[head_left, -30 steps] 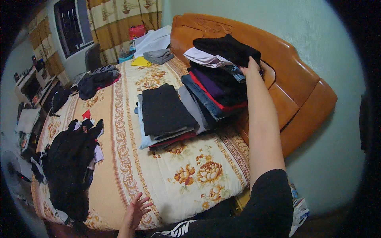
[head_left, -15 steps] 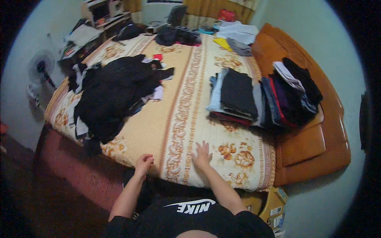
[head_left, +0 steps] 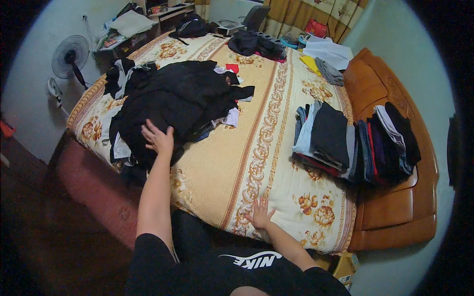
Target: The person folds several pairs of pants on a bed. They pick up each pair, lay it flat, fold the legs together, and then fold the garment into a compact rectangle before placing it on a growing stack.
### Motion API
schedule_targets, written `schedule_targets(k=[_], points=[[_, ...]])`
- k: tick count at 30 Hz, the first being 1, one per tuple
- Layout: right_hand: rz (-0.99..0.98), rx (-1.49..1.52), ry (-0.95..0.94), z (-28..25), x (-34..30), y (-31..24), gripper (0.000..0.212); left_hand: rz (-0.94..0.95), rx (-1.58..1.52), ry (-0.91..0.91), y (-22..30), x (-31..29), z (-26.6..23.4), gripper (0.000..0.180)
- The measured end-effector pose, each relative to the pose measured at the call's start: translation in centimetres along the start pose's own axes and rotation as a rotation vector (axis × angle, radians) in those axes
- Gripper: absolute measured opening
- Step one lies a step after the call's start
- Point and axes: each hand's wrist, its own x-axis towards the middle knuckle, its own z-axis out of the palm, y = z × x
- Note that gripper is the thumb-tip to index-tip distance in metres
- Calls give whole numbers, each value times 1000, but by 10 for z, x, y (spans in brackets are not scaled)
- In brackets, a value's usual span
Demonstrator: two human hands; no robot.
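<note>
On the left half of the bed lies a loose heap of mostly black clothes (head_left: 182,98), with bits of white, lilac and red showing at its edges. My left hand (head_left: 159,139) is stretched over the near side of this heap, fingers spread, holding nothing; whether it touches the cloth I cannot tell. Flat on the flowered bedspread (head_left: 237,163) near the bed's front edge rests my right hand (head_left: 260,216), its fingers apart. Beyond it to the right, a neat stack of folded clothes (head_left: 330,133) has a black piece on top. Beside that, more folded clothes (head_left: 382,148) stand against the headboard.
A brown headboard (head_left: 395,212) closes off the right side. Farther back on the bed are a dark clothes pile (head_left: 256,44), a black backpack (head_left: 191,25), a grey folded garment (head_left: 329,72) and a yellow cloth (head_left: 310,63). A fan (head_left: 71,56) stands at the left.
My left hand has reached forward and left from the bed's front edge to the black heap, its fingers spreading. My right hand stays on the bedspread. The whole view has shifted.
</note>
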Motion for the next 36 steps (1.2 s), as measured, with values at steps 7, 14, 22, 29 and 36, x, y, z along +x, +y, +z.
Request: schedule_targets(k=[7,14,22,29,36], points=[[-11,-7,52,8,5,2,93,22,-64,-113,-6,38,-4,33],[-31,-2,159,14,4,6,92,31,-849,-750,76,-97,-25,29],[-147,1431,56,-1,34,53,63,-94,-623,-1433,104,-267,-35,47],[-64,2124,-182,-76,-15,-1,56,114,-550,-1465,88,-321,-3,37],[10,2058,-85,-60,13,2,23,405,-547,-462,11,-160,-15,27]])
